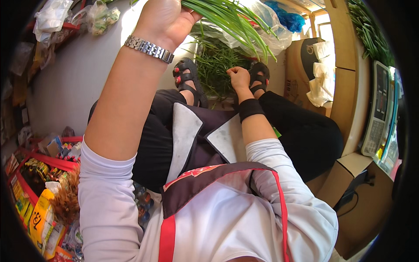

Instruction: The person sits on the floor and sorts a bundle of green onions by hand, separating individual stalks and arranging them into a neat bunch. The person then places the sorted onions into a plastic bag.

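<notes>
My left hand [168, 19], with a metal-link watch on its wrist, is raised at the top edge of the view. It holds a bunch of long green chives [232, 24] whose leaf ends hang down to the right; the top edge cuts off the rest of the bunch. My right hand [239, 78], with a black wristband above it, is low between my feet. Its thumb and fingers are pinched together beside a heap of loose green leaves [216, 60]. Whether anything is between those fingertips cannot be made out.
A clear plastic bag [271, 31] and a blue bag [286, 16] lie beyond the heap. Cardboard boxes [296, 70] stand right. A digital scale [376, 108] and more green stalks [368, 31] rest on the counter. Packaged goods fill a red rack [49, 160] at left.
</notes>
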The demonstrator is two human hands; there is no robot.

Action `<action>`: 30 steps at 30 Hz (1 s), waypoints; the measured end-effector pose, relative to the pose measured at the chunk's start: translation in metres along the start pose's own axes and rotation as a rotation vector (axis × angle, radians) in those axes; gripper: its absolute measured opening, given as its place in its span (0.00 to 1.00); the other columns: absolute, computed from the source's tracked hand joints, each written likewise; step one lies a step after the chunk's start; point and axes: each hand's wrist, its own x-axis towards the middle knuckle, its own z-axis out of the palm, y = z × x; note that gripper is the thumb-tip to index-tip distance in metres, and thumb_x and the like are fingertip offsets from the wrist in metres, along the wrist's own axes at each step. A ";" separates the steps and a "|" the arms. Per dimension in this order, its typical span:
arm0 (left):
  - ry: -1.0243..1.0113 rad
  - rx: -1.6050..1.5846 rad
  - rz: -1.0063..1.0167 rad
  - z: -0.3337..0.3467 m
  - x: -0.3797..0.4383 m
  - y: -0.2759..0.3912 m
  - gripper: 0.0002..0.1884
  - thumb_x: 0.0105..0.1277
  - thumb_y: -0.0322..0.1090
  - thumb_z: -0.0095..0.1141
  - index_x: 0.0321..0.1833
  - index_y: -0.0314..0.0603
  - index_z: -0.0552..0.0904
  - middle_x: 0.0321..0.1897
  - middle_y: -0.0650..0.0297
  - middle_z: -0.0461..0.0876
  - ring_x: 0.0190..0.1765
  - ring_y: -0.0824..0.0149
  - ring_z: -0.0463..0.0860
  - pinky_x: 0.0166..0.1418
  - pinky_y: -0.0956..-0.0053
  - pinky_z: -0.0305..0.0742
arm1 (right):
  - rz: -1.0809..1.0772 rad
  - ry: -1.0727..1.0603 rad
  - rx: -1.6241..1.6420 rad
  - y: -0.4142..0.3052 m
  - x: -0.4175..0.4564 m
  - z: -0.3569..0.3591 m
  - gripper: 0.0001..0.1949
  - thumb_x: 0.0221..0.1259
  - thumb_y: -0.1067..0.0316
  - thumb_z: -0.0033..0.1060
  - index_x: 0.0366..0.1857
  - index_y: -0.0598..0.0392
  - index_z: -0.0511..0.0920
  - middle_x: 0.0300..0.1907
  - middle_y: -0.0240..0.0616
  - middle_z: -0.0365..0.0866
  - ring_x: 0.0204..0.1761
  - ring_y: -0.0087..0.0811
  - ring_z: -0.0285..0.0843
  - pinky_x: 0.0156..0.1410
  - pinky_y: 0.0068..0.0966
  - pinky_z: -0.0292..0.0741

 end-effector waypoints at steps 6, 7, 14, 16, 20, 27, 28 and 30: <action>0.037 -0.026 -0.064 -0.005 0.011 -0.002 0.16 0.81 0.33 0.41 0.58 0.23 0.72 0.53 0.49 0.78 0.55 0.56 0.79 0.65 0.58 0.75 | -0.040 -0.022 0.376 0.039 0.026 0.024 0.13 0.65 0.69 0.65 0.52 0.59 0.86 0.41 0.42 0.89 0.37 0.33 0.84 0.42 0.34 0.80; 0.043 -0.025 -0.066 -0.005 0.011 -0.001 0.16 0.81 0.33 0.41 0.58 0.23 0.72 0.53 0.49 0.79 0.55 0.56 0.79 0.65 0.58 0.75 | -0.004 -0.024 0.413 0.036 0.025 0.024 0.13 0.65 0.68 0.64 0.50 0.60 0.86 0.41 0.43 0.89 0.37 0.34 0.84 0.42 0.35 0.80; 0.023 0.001 -0.009 -0.010 0.008 0.002 0.16 0.80 0.30 0.41 0.63 0.24 0.65 0.60 0.43 0.75 0.61 0.51 0.78 0.71 0.56 0.74 | 0.051 -0.004 0.122 0.000 0.001 0.001 0.14 0.53 0.59 0.74 0.25 0.57 0.79 0.27 0.38 0.79 0.27 0.36 0.76 0.35 0.37 0.74; 0.024 0.027 0.015 -0.007 0.009 0.000 0.20 0.80 0.29 0.40 0.68 0.22 0.59 0.65 0.39 0.73 0.66 0.48 0.77 0.75 0.54 0.73 | -0.037 -0.040 -0.073 0.011 0.004 0.007 0.19 0.52 0.61 0.73 0.45 0.55 0.78 0.48 0.47 0.76 0.46 0.44 0.75 0.49 0.42 0.76; 0.062 0.020 0.001 -0.014 0.016 -0.004 0.20 0.80 0.28 0.40 0.69 0.24 0.58 0.64 0.38 0.73 0.65 0.46 0.77 0.74 0.52 0.73 | -0.045 -0.179 -0.158 -0.004 -0.001 -0.002 0.42 0.54 0.60 0.72 0.76 0.52 0.64 0.74 0.55 0.63 0.75 0.53 0.61 0.74 0.47 0.70; 0.132 -0.062 -0.002 -0.003 0.007 0.000 0.18 0.80 0.26 0.39 0.68 0.24 0.57 0.65 0.36 0.72 0.65 0.44 0.76 0.75 0.50 0.72 | -0.240 -0.444 1.306 -0.088 -0.073 -0.094 0.25 0.67 0.67 0.67 0.66 0.61 0.74 0.62 0.48 0.79 0.56 0.32 0.82 0.60 0.28 0.80; 0.172 -0.062 0.009 0.003 0.004 0.000 0.18 0.80 0.26 0.39 0.66 0.23 0.58 0.64 0.36 0.72 0.65 0.44 0.76 0.75 0.51 0.72 | -0.283 -0.453 1.402 -0.093 -0.080 -0.099 0.23 0.68 0.66 0.67 0.65 0.61 0.75 0.61 0.48 0.80 0.55 0.32 0.83 0.59 0.28 0.81; 0.137 -0.084 -0.006 0.001 0.007 0.002 0.17 0.80 0.26 0.39 0.66 0.23 0.58 0.64 0.37 0.72 0.65 0.45 0.76 0.75 0.51 0.72 | -0.314 -0.402 1.526 -0.104 -0.090 -0.107 0.16 0.72 0.64 0.63 0.57 0.59 0.79 0.54 0.45 0.85 0.50 0.29 0.85 0.55 0.26 0.82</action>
